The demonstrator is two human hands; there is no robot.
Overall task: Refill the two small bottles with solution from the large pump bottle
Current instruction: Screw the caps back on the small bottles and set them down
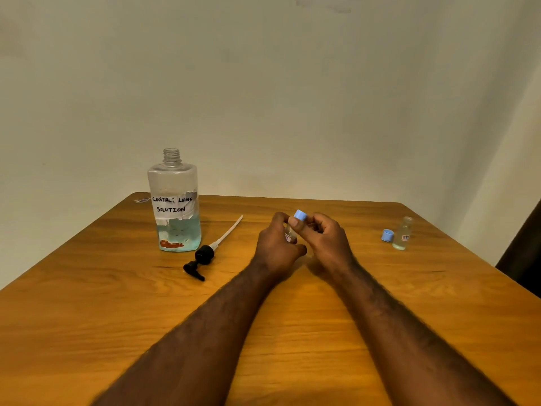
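A small clear bottle [290, 234] is gripped in my left hand [276, 247] above the table's middle. My right hand [325, 240] pinches its blue cap [300, 215] at the bottle's top; most of the bottle is hidden by fingers. The large clear bottle [175, 200], hand-labelled "contact lens solution", stands uncapped at the left, about a third full of bluish liquid. Its black pump head with white tube [208, 253] lies on the table beside it. A second small bottle [403, 233] stands open at the right, with its blue cap [387, 235] lying just to its left.
Everything sits on a wooden table [292, 317] pushed against a pale wall. A dark object [524, 259] shows past the table's right edge.
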